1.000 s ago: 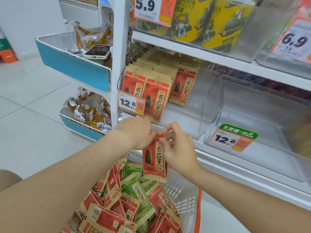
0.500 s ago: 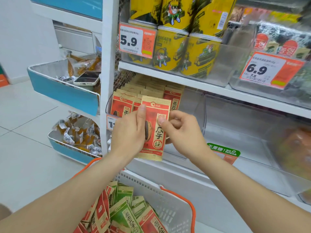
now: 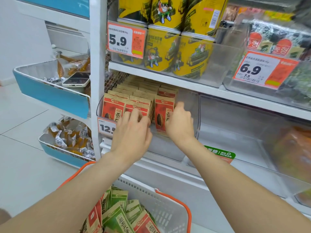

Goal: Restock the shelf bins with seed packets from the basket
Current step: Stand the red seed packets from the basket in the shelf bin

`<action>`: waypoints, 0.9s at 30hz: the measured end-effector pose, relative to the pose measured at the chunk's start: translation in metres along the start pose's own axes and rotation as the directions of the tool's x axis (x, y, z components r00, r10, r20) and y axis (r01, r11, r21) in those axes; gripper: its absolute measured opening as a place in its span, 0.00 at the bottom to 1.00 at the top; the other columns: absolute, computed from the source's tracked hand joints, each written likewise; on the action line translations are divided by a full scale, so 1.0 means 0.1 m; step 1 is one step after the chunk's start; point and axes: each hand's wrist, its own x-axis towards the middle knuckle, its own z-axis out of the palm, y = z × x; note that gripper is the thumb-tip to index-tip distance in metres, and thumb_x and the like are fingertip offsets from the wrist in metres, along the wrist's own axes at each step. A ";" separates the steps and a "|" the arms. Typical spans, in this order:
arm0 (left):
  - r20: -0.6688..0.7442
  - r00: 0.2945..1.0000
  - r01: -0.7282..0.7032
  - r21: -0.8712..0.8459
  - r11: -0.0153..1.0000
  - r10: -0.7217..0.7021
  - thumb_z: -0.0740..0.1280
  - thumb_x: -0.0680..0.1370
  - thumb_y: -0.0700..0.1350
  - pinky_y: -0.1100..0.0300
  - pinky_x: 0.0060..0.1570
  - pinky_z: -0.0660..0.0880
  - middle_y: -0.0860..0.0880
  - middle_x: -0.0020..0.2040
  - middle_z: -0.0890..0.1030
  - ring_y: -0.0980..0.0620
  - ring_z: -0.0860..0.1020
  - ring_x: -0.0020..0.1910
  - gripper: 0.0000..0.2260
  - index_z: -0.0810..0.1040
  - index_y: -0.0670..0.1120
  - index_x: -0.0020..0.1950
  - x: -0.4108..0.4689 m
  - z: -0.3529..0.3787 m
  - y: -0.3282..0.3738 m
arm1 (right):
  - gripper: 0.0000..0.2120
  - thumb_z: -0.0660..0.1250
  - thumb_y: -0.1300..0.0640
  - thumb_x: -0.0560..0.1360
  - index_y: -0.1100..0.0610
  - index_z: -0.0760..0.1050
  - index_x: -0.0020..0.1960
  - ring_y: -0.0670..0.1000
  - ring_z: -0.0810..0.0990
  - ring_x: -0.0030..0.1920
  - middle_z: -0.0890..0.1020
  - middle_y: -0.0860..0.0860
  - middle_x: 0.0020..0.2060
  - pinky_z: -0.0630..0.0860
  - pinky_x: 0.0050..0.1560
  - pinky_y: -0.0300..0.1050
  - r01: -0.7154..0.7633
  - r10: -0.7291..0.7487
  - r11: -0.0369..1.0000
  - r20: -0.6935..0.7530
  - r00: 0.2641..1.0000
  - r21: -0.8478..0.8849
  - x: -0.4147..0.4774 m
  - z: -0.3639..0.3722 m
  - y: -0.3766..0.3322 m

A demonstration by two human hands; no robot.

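My right hand (image 3: 180, 126) pinches the right edge of the red seed packet (image 3: 162, 113), a flat, crinkly paper pouch standing upright at the front of the clear plastic bin (image 3: 188, 105). My left hand (image 3: 133, 132), fingers relaxed, steadies the neighbouring stack (image 3: 138, 105). The basket (image 3: 168, 209) waits below.

The lower shelf board (image 3: 161, 172), level with the left hand (image 3: 133, 132) and right hand (image 3: 180, 125), carries two clear bins side by side. The packet bin (image 3: 186, 105) lies just beyond both hands and holds upright rows of red seed packets (image 3: 114, 106); the second bin (image 3: 235, 125) sits right of the right hand. Above the hands, the upper shelf board (image 3: 168, 77) bears a canister bin (image 3: 225, 64) of yellow canisters (image 3: 161, 51), with seaweed packs (image 3: 269, 34) farther right.
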 end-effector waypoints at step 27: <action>-0.009 0.987 -0.162 -0.049 0.986 0.162 0.69 0.79 0.44 0.51 0.39 0.73 0.48 0.52 0.72 0.45 0.70 0.50 0.08 0.73 0.46 0.56 -0.08 -0.07 -0.23 | 0.18 0.64 0.57 0.76 0.64 0.70 0.64 0.65 0.75 0.62 0.75 0.63 0.61 0.74 0.59 0.54 -0.040 0.050 0.998 0.207 0.977 -0.052 0.24 0.11 -0.12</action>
